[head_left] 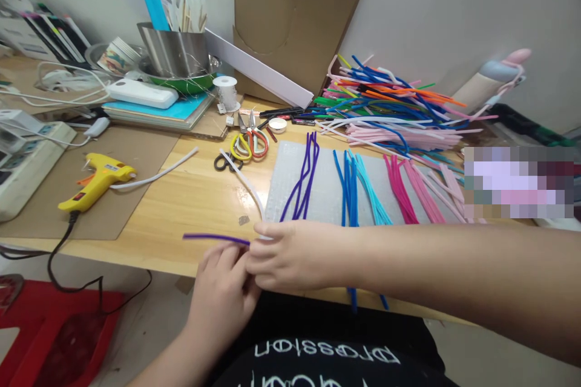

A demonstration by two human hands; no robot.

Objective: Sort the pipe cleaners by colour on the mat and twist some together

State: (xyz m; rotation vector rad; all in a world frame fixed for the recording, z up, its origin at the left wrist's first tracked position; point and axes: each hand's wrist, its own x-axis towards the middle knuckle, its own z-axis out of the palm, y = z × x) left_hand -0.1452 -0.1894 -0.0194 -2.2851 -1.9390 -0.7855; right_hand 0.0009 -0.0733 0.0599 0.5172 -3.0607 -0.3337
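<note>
At the lower centre of the frame, both hands meet. The purple pipe cleaner (213, 237) enters this meeting point from the left; its long axis runs nearly level, its free end pointing to the left edge. I read the junction of strip and fingertips as the governing relation. The visible length lies along the upper side of the left hand (224, 275), the nearer hand to the free end. The right hand (295, 257) covers the other end.

Left hand: wrist low, forearm rising from the bottom edge, fingers curled inward. I cannot tell whether these fingers grip the strip. Right hand: forearm level from the right edge, back of the hand uppermost, fingers bent and drawn together; I judge them closed on the purple pipe cleaner, thumb hidden.

A white pipe cleaner (247, 182) slants from upper left down to the right fingertips; its lower end is concealed, so I cannot confirm contact.

Above the right hand, a purple bundle (310, 175) lies on the grey mat (284, 160), with a blue bundle (349, 187) to its right. Scissors (247, 145) rest left of the mat. Toward the left edge, I locate the yellow glue gun (97, 178) on brown board (149, 148).
</note>
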